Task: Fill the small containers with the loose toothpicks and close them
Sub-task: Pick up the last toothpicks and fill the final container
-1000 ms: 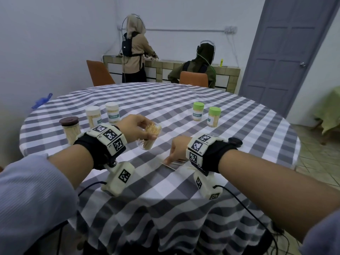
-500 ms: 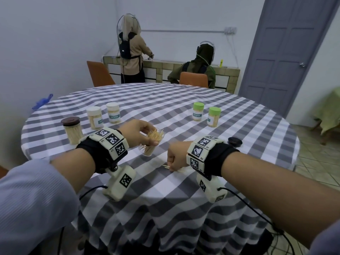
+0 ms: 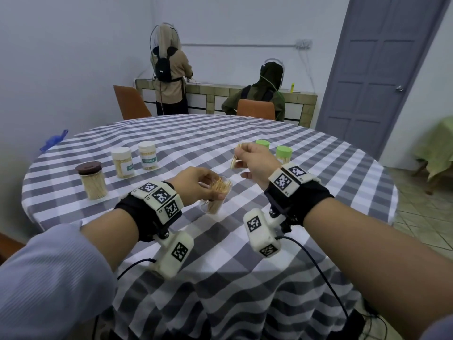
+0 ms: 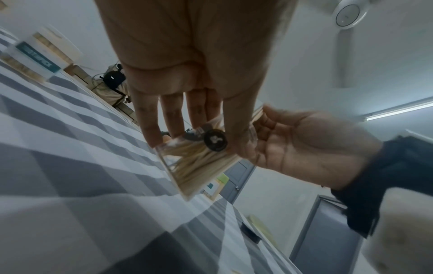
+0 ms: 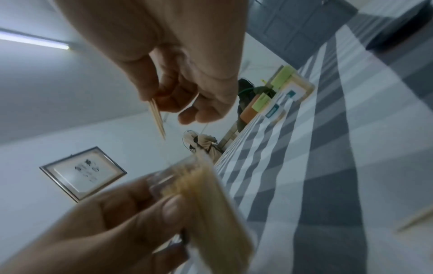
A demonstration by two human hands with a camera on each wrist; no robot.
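My right hand (image 3: pixel 255 160) pinches a few toothpicks (image 3: pixel 234 159), points tilted downward. The open container (image 3: pixel 215 195), gripped in my left hand (image 3: pixel 196 184), sits just below-left of them.

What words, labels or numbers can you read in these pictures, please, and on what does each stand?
"TOOTHPICK": teal label on the right white-lidded jar.
Left white-lidded jar: teal label turned away, unreadable.
Green-lidded jars: labels blurred.
Wrist-band markers: square codes; the tiny characters beside them are too small.
Framed picture: marks blurred.
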